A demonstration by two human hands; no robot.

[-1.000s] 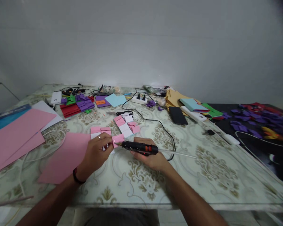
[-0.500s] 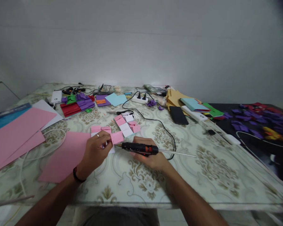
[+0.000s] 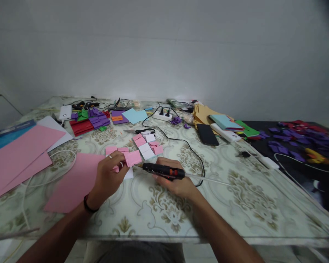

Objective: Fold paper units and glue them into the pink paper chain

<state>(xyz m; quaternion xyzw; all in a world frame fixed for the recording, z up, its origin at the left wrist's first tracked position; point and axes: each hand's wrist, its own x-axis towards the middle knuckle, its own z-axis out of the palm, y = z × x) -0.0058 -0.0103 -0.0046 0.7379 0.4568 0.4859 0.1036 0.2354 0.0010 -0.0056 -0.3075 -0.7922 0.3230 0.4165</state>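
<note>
My left hand (image 3: 111, 175) pinches a folded pink paper piece (image 3: 133, 158) above the table. In my right hand (image 3: 175, 181) is a black hot glue gun (image 3: 163, 170), a clear glue stick (image 3: 208, 179) poking out of its back end. The gun's nozzle points left, close to the lower edge of the pink piece; whether they touch I cannot tell. Behind the hands lies a pink and white paper assembly (image 3: 146, 146). More folded pink and white paper sits beneath my left hand, partly hidden. A large pink sheet (image 3: 76, 179) spreads to its left.
Pink sheets (image 3: 16, 157) cover the left side. A black cord runs from a power strip (image 3: 162, 115) at the back towards the glue gun. Scissors (image 3: 142, 130) lie behind the assembly. A dark phone (image 3: 207, 134) rests at right, near stacked coloured paper (image 3: 227, 122).
My left hand has shifted slightly left with the pink piece, which is tilted a little more. The glue gun's nozzle now sits slightly lower and apart from my fingers.
</note>
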